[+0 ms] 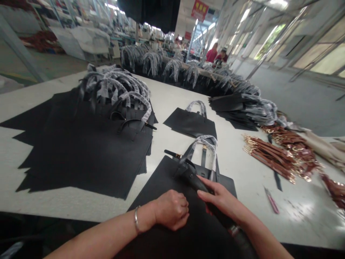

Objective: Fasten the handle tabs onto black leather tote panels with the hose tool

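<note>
A flat black leather bag panel point(161, 180) with a wrapped handle point(206, 144) lies on the white table right in front of me. My right hand point(219, 199) is closed round a black tool point(196, 181) whose tip rests near the buckled strap point(175, 155) at the panel's top. My left hand point(172, 210), a bangle on its wrist, is curled into a fist pressing on the panel beside the tool. Whether anything is inside that fist is hidden.
A big stack of black panels with wrapped handles point(107, 126) fills the left. One single panel point(192, 122) lies farther back, another stack point(239, 108) at right. Brown straps with gold buckles point(280, 154) and a pink cutter point(272, 201) lie to the right. People sit in the distance.
</note>
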`<action>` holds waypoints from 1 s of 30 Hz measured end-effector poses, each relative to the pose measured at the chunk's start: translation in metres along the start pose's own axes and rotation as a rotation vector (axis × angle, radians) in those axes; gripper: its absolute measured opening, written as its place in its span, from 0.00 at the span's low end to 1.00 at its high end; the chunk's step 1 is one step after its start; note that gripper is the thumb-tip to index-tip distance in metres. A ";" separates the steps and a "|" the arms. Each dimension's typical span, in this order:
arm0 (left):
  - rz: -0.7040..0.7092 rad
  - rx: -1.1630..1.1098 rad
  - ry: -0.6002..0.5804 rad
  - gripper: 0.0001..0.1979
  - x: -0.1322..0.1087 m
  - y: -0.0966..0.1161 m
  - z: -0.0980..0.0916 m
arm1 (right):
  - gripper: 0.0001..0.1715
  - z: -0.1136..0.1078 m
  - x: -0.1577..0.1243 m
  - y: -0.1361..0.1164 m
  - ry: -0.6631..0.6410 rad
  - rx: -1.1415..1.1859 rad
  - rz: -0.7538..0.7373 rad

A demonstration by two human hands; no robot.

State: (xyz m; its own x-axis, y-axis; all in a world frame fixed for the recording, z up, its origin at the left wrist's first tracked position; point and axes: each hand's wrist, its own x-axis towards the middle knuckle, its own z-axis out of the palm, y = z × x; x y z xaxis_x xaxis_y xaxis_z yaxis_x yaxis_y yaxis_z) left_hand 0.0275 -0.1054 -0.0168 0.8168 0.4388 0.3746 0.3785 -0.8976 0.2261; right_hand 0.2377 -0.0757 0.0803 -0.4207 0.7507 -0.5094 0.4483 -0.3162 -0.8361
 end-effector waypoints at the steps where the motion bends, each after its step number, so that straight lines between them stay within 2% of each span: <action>1: 0.017 -0.012 0.009 0.09 -0.001 0.000 0.001 | 0.38 -0.001 -0.002 -0.003 -0.036 -0.008 0.009; 5: 0.013 -0.052 0.010 0.09 -0.002 0.001 0.001 | 0.33 -0.001 -0.001 -0.015 -0.147 -0.051 0.035; 10: -0.009 -0.066 -0.003 0.09 0.000 0.000 -0.001 | 0.31 0.016 0.023 -0.028 -0.167 -0.015 -0.003; 15: -0.054 -0.071 -0.028 0.08 -0.001 0.002 -0.005 | 0.35 0.022 0.036 -0.044 -0.034 0.025 -0.094; 19: -0.127 -0.075 -0.030 0.10 0.001 0.000 -0.008 | 0.41 0.005 0.017 -0.052 0.103 0.065 -0.149; 21: -0.246 -0.045 0.038 0.07 0.007 -0.009 -0.010 | 0.44 -0.004 0.002 -0.047 0.172 0.044 -0.138; 22: -0.352 0.001 0.084 0.08 0.011 -0.016 -0.012 | 0.46 -0.008 -0.005 -0.042 0.201 0.040 -0.124; 23: -0.487 0.065 0.120 0.14 0.017 -0.025 -0.014 | 0.48 -0.011 -0.012 -0.035 0.224 0.041 -0.107; 25: -0.758 0.209 0.122 0.33 0.028 -0.044 -0.020 | 0.53 -0.015 -0.024 -0.017 0.255 0.056 -0.063; 27: -0.897 0.292 0.031 0.46 0.041 -0.062 -0.029 | 0.56 -0.017 -0.035 0.001 0.274 0.060 -0.015; 28: -0.919 0.290 -0.039 0.47 0.047 -0.068 -0.034 | 0.56 -0.017 -0.041 0.010 0.285 0.062 0.004; 30: -0.906 0.234 -0.182 0.40 0.056 -0.075 -0.046 | 0.57 -0.018 -0.053 0.025 0.311 0.076 0.030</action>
State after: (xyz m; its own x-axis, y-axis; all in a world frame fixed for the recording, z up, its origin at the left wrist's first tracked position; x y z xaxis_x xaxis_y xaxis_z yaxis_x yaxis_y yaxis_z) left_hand 0.0249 -0.0111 0.0290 0.2182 0.9759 -0.0053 0.9621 -0.2142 0.1687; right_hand 0.2851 -0.1134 0.0901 -0.1415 0.8778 -0.4576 0.3918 -0.3749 -0.8402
